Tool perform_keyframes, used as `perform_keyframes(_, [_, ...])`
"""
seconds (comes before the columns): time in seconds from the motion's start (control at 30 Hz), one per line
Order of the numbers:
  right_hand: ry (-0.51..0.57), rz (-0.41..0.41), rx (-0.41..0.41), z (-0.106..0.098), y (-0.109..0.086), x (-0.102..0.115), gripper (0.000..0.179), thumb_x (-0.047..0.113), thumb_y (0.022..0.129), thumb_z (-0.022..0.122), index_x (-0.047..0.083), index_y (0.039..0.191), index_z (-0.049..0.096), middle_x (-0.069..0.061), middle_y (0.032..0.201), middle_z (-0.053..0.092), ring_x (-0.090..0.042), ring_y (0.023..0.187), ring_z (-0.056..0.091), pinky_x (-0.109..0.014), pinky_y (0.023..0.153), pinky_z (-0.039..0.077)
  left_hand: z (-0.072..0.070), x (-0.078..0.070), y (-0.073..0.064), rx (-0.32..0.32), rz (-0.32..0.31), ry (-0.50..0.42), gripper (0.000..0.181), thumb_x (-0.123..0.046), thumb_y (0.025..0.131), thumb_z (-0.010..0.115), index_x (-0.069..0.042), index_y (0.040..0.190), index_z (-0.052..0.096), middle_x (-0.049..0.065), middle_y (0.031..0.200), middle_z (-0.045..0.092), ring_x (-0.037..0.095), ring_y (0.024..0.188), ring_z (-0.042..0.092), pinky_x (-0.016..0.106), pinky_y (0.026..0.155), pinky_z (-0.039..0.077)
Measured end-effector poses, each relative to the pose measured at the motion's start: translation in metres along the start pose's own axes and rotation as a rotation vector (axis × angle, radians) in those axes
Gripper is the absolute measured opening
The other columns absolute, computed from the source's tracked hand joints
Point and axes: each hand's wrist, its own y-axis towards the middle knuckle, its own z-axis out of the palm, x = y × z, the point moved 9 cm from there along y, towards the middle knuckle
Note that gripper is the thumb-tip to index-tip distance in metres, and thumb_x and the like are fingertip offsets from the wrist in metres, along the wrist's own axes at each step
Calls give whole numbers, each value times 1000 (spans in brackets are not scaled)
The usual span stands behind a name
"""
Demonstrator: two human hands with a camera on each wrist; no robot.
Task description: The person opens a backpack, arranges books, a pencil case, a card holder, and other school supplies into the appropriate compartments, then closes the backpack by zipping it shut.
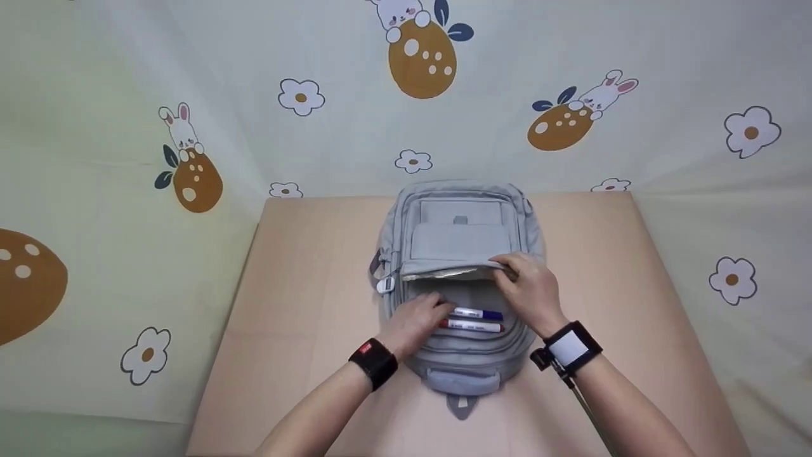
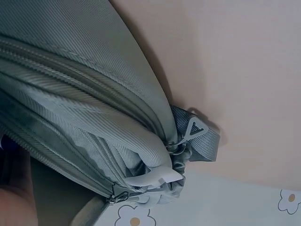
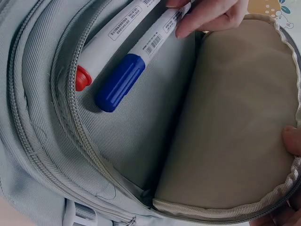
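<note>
A light grey backpack (image 1: 462, 242) lies on its back with its front pocket unzipped. My right hand (image 1: 531, 293) grips the edge of the pocket flap (image 3: 230, 117) and holds it lifted, so the beige lining shows in the right wrist view. My left hand (image 1: 415, 322) reaches over the pocket opening and pinches one end of a white marker with a blue cap (image 3: 121, 82). Beside it lies a second white marker with a red end (image 3: 115, 35), near the pocket's zipper edge. Only part of the left hand shows in its own wrist view.
The backpack rests on a light tan table (image 1: 304, 285). A round white tag (image 1: 386, 285) hangs at its left side, close to a side strap (image 2: 204, 141). Patterned cloth (image 1: 342, 139) with rabbits and flowers stands behind and at both sides.
</note>
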Motion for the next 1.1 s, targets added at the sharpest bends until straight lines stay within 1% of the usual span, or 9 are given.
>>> perform_keyframes(0.1, [-2,-5,-2,0,0,0,18,5,87,77,12,103,78,-4,99,75,-23,92,71,-41,78,57,-4,-12,-2,-70,153,196,27,-9,98,57,-14,123,68,0,113,65,18,102,63,31,87,53])
perform_keyframes(0.2, [-4,-10,1,1,0,1,18,5,87,77,12,103,78,-4,99,75,-24,91,71,-41,78,57,-4,-13,-4,-103,177,264,23,-8,96,63,-15,116,71,-1,107,65,17,98,62,29,84,52])
perform_keyframes(0.47, [-3,-12,7,3,-2,1,19,5,86,78,12,103,78,-4,100,75,-24,91,70,-42,78,57,-5,-11,-6,-130,163,253,19,-14,98,65,-16,115,74,-1,106,67,17,98,63,29,85,53])
perform_keyframes(0.6, [3,-29,9,3,-5,2,21,3,85,78,12,104,77,-5,100,75,-24,91,70,-41,78,57,-15,-9,-13,-212,200,187,17,-18,96,71,-13,112,74,1,107,68,19,98,65,31,86,54])
perform_keyframes(0.73, [-12,-78,7,2,-12,6,24,2,84,78,12,106,77,-4,100,75,-23,91,69,-40,78,57,-31,0,-28,-314,231,162,11,-18,94,74,-12,103,74,1,102,68,19,93,65,32,81,54])
perform_keyframes(0.8, [-24,-131,0,2,-18,10,27,2,84,79,13,108,77,-3,100,74,-22,91,69,-39,76,57,-40,11,-37,-356,211,163,8,-16,93,73,-12,100,73,0,99,66,19,90,63,33,78,54])
perform_keyframes(0.9, [-37,-241,-4,4,-29,17,34,1,84,79,15,115,77,-3,102,72,-22,93,68,-38,76,57,-52,34,-50,-419,132,142,7,-13,91,73,-11,97,71,1,95,65,20,86,62,34,72,54])
perform_keyframes(1.03, [-25,-398,7,11,-46,27,38,1,87,75,16,122,76,-4,105,70,-23,94,67,-38,76,57,-66,69,-57,-462,-46,52,9,-9,92,72,-10,101,71,3,97,66,21,89,63,36,76,54])
perform_keyframes(1.1, [-17,-462,22,16,-55,31,37,1,89,70,17,123,76,-4,105,70,-23,93,66,-39,75,57,-71,83,-58,-460,-139,-1,13,-9,94,70,-8,107,72,4,101,67,23,93,65,38,81,55])
